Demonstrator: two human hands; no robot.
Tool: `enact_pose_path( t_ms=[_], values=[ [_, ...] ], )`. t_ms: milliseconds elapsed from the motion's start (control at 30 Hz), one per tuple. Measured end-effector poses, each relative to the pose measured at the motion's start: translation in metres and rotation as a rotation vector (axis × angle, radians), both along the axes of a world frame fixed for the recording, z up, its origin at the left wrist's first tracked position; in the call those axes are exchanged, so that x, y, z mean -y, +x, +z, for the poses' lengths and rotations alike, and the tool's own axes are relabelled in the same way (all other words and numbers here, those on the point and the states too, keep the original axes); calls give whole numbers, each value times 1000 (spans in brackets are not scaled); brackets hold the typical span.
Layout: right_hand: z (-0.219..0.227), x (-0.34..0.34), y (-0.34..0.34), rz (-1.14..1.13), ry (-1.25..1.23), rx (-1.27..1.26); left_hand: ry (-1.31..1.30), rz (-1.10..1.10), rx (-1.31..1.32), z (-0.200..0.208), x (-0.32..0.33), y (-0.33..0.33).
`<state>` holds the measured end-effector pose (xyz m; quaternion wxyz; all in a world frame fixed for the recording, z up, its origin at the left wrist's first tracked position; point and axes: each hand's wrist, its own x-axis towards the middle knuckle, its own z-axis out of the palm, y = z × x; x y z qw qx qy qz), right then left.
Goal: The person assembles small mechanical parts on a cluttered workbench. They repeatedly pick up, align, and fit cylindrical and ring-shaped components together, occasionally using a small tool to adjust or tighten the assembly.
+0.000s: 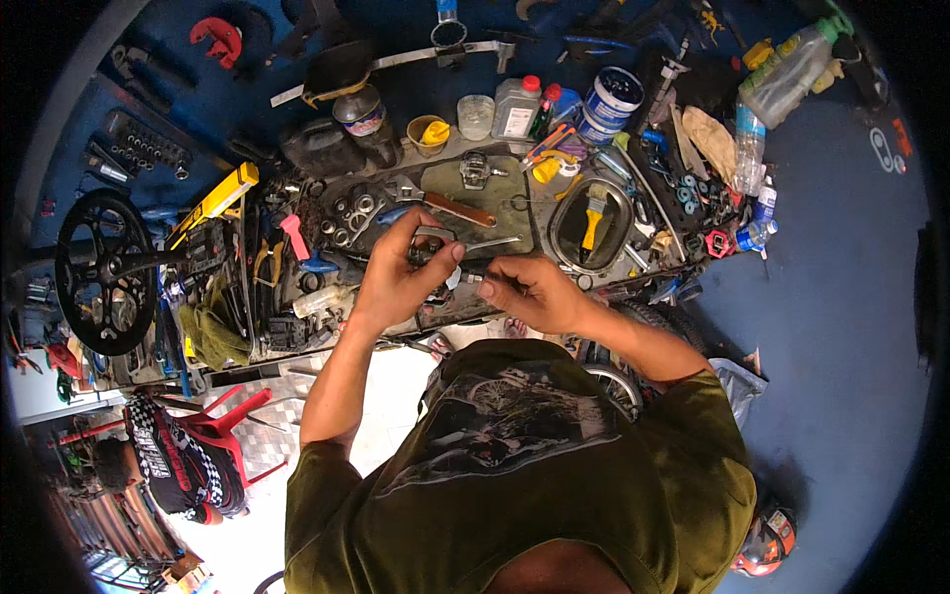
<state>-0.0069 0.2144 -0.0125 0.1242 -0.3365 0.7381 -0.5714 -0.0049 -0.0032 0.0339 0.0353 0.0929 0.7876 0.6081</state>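
Observation:
My left hand (404, 265) is closed round a grey metal part (432, 238), whose exact kind I cannot make out. A slim shiny rod (495, 242) sticks out to the right beside it. Close by, my right hand (534, 292) has its fingers bent inward near a small dark piece; what lies in its grip is hidden. Beyond my hands, a tool with a wooden handle (460, 208) lies on the cluttered bench, next to an adjustable wrench (406, 188). A metal bicycle pedal (476, 170) rests farther back.
An oval metal pan (552, 230) with a yellow-handled brush (592, 226) stands to the right. Metal rings (344, 230) lie left, beside a pink-handled tool (293, 236). Bottles and tubs line the back. A black crank wheel (104, 272) is far left; a person (173, 455) sits lower left.

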Motion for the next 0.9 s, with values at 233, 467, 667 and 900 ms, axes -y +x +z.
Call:
enact_pose_path(
  t_ms=[233,467,667,900],
  values=[
    [13,-16,-6,117,-228,1287,-287,-143,-650,-14,-11,0],
    [-3,-22,-2,23,13,216,-173,-29,-276,-14,-25,7],
    [-17,-26,-22,-22,176,-381,115,66,62,-25,-36,5],
    [-4,-19,-15,85,-130,886,-194,9,-392,-32,-24,11]
  ],
)
